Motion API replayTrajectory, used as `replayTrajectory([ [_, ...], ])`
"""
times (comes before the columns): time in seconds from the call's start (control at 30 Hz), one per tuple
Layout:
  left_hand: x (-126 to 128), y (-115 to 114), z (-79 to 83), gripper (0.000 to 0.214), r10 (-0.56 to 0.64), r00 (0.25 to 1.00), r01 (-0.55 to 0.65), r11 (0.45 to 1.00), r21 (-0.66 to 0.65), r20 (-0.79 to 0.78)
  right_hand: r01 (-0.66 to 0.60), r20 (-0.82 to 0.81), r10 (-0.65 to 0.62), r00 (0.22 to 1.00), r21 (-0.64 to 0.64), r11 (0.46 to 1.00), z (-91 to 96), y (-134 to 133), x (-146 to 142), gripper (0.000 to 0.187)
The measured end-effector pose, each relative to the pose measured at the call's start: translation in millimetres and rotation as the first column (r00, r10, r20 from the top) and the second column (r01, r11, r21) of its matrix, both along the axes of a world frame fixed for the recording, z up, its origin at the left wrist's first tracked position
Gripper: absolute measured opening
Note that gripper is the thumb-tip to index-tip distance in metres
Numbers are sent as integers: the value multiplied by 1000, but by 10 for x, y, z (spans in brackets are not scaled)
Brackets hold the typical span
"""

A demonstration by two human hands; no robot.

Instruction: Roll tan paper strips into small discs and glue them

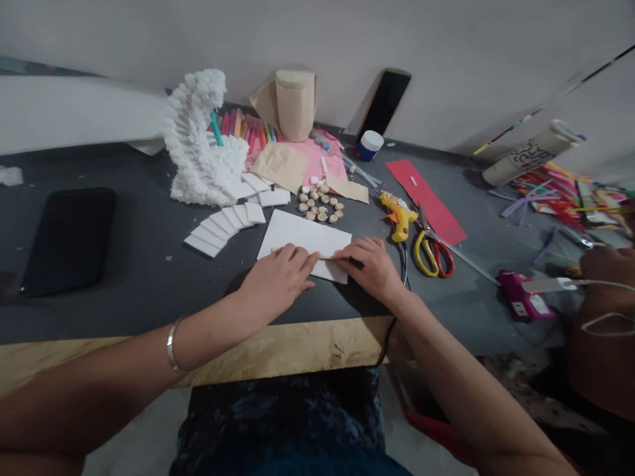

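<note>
A white foam sheet (305, 238) lies flat on the dark table (139, 277) in front of me. Along its near edge runs a thin wooden stick (325, 256). My left hand (278, 277) rests on the sheet's near left part, fingers pressed together on the stick. My right hand (371, 264) presses the stick's right end with closed fingertips against the sheet. A metal bangle sits on my left wrist.
Small white foam tiles (223, 228) fan out left of the sheet, beside a white foam swan-like model (198, 145). Wooden discs (320, 206), yellow glue gun (399, 218), scissors (431, 254), red paper (426, 198) lie behind and right. Black tablet (69, 238) at left. Another person's hand (608, 264) at right.
</note>
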State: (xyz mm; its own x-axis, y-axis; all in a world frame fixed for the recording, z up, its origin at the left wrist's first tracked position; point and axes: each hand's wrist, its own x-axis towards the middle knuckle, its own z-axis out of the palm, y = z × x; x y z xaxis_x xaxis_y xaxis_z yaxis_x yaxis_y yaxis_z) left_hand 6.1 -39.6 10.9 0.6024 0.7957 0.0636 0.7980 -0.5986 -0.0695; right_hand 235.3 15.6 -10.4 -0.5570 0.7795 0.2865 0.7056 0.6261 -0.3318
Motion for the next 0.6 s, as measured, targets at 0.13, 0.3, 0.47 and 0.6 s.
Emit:
replayTrajectory([
  [0.13, -2, 9, -12, 49, -5, 1000, 5, 1000, -11, 11, -54, 81, 50, 995, 49, 997, 22, 7, 10, 12],
  [0.3, 12, 6, -12, 47, 14, 1000, -14, 1000, -21, 6, -77, 107, 71, 992, 62, 995, 28, 7, 16, 14],
  [0.47, 45, 2, 13, 51, -10, 1000, 10, 1000, -9, -20, -107, 184, 84, 979, 120, 987, 65, -79, 44, 21],
  [0.6, 76, 8, 33, 52, -5, 999, 4, 1000, -21, -51, -112, 236, 84, 968, 111, 987, 124, -168, 91, 26],
])
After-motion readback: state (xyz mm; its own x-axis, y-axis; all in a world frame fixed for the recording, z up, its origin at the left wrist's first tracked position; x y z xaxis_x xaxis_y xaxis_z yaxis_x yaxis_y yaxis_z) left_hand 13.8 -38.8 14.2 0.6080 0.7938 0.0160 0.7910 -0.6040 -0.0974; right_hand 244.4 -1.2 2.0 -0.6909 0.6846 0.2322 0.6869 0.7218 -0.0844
